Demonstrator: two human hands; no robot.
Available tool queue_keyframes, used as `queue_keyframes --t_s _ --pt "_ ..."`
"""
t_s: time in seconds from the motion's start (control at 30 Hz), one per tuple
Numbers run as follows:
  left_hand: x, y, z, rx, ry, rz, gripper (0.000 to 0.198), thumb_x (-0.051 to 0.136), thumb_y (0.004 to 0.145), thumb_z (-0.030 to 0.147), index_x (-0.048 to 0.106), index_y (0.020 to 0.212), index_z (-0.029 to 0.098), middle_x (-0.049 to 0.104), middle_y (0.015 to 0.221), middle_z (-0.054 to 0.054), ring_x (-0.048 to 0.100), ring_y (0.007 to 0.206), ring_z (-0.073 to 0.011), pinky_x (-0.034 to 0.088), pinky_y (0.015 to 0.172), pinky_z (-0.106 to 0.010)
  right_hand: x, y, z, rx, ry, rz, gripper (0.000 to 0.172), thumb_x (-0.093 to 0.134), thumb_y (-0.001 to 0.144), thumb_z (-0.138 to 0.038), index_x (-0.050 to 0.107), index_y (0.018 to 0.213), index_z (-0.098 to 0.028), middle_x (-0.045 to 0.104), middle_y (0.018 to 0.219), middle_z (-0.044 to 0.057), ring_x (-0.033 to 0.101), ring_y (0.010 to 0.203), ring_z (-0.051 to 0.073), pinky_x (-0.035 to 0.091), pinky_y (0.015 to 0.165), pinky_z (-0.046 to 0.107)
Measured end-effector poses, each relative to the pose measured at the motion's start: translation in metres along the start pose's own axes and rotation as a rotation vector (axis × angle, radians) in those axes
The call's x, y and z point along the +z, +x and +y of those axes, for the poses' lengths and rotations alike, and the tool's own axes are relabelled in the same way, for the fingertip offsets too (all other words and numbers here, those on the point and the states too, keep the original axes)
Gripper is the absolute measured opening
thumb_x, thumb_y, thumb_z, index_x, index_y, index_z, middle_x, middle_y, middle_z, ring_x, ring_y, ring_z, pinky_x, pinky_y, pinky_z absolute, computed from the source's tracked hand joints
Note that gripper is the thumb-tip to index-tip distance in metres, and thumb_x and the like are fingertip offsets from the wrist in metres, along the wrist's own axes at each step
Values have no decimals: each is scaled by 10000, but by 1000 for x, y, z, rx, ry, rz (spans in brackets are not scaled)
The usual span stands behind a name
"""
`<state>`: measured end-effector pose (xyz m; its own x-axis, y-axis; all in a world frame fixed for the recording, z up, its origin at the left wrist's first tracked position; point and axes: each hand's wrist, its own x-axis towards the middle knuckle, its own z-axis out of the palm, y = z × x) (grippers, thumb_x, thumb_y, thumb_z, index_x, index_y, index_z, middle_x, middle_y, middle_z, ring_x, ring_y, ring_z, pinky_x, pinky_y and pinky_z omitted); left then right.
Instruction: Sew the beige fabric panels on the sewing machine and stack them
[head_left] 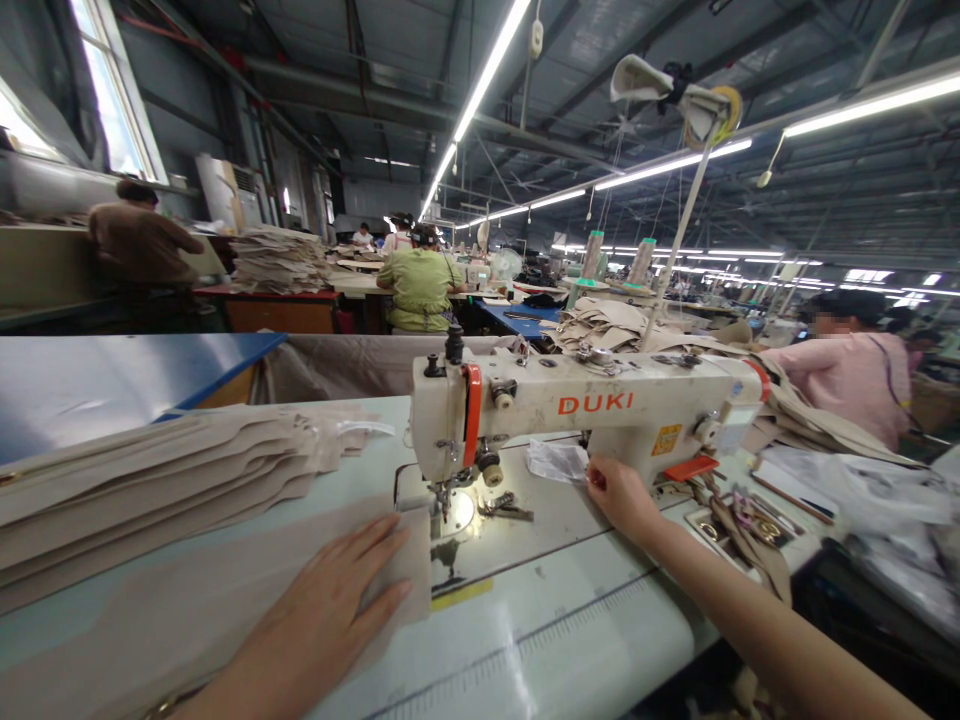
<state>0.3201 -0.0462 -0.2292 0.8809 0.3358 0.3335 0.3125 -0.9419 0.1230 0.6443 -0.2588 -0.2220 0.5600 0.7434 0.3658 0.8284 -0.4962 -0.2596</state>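
Beige fabric strip, long and flat, lies beneath the fingers of the left hand, which are straight, slightly parted and laid on top without closing round it. Its long axis slants from lower left to upper right, the cut end pointing just past those fingers toward the needle area of a white metal sewing machine with orange bands. Curled fingers of the right hand are at one end of a clear plastic piece, which points leftward from them; whether they pinch it, I cannot tell. Nearer than both sets of fingers, a pale green desk bears ruler markings; left of them are layered beige pieces. Far ahead, a person in a lime-green top works under white tube lights.
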Motion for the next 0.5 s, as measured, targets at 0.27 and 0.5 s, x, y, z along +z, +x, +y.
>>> queue_keyframes --t_s 0.27,0.5 --pt "3 2 -3 10 6 9 515 455 902 511 631 1274 201 588 1343 -82 576 1206 -292 462 1030 -438 -7 -1 -5 -62 -48 -105 213 521 860 -119 658 1006 -191 700 1011 94 642 893 236 440 729 276" --pt "4 2 -1 -22 -12 -9 472 461 903 444 632 1274 206 570 1363 -84 552 1233 -294 445 1045 -462 -9 5 -10 -46 -75 -173 215 521 847 -106 700 932 -188 729 944 111 670 847 254 451 718 294"
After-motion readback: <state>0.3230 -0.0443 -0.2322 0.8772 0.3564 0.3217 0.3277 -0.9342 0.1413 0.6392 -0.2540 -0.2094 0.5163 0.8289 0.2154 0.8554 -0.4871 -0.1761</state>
